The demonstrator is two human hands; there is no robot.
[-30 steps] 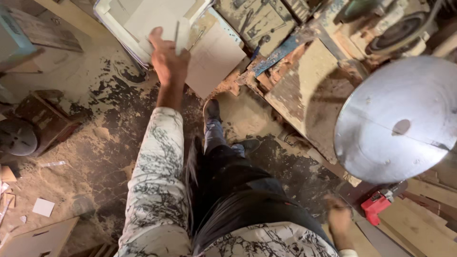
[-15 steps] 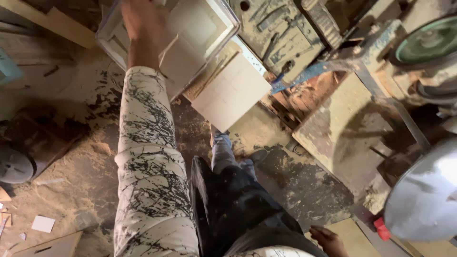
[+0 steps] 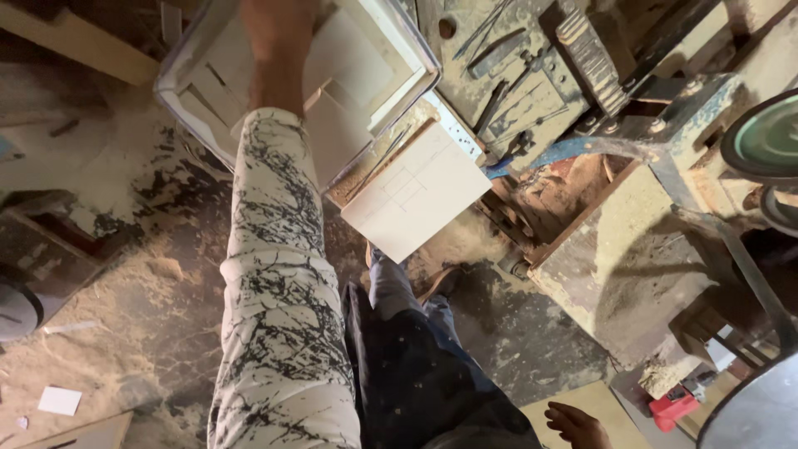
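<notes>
Pale panels stacked in white-rimmed tray, top centre. Left hand reaches onto stack, blurred; grip cannot be told. Marked board lies just beside tray. Right hand low, fingers loosely curled, holding nothing, near red tool.

No pkgs, labels, signs or screens visible.

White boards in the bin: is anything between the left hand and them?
Nothing visible. The left hand is already over the open bin, on or just above the white boards stacked inside; the contact itself is blurred. The marked board lies off to the side. The right hand is low, away.
</notes>
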